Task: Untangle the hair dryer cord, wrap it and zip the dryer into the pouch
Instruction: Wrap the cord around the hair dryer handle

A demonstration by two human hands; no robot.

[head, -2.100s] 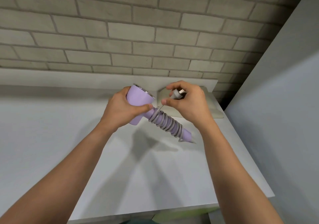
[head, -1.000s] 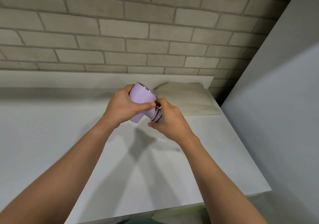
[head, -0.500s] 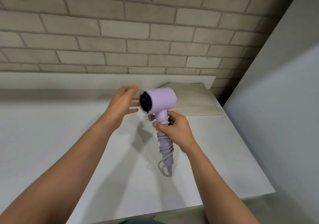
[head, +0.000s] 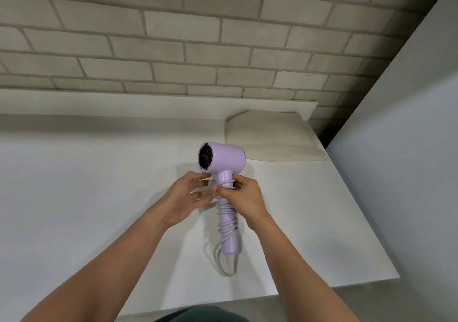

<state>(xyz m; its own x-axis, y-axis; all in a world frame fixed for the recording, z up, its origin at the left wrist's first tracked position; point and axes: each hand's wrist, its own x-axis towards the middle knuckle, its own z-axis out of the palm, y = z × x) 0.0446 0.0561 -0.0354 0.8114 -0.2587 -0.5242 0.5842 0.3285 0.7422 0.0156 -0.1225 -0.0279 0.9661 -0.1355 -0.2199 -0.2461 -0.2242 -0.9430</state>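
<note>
Lilac hair dryer [head: 224, 159] is held up over the white countertop [head: 86, 197], about mid-counter, toward the right side. Barrel is horizontal, dark rear grille facing left; handle runs down and slightly right toward the camera.

Grey cord [head: 226, 225] is coiled around the handle in several turns, from just under the barrel down to near the handle end. Turns look loose and unevenly spaced lower down. At the bottom a slack loop of cord hangs past the handle tip. Plug isn't identifiable from here.

Right hand [head: 244, 201] is closed around the upper handle, over the top coils, thumb and fingers pinching the cord against the handle just below the barrel. It carries the dryer.

Left hand [head: 188, 195] sits just left of the handle at the same height, fingers part-open and spread, tips touching or nearly touching the cord turns next to the right thumb. Cannot tell whether it actually pinches cord; it isn't wrapped around anything.

Beige fabric pouch [head: 271, 139] lies flat on the counter behind and to the right of the dryer, near the back right corner, against the low back ledge [head: 148, 103]. Dryer barrel overlaps its front left edge in view, but is apart from it. Zipper state not readable.

Behind the ledge: pale brick wall [head: 198, 36]. A plain grey panel [head: 409, 148] closes the right side of the counter. Both forearms are bare.
</note>
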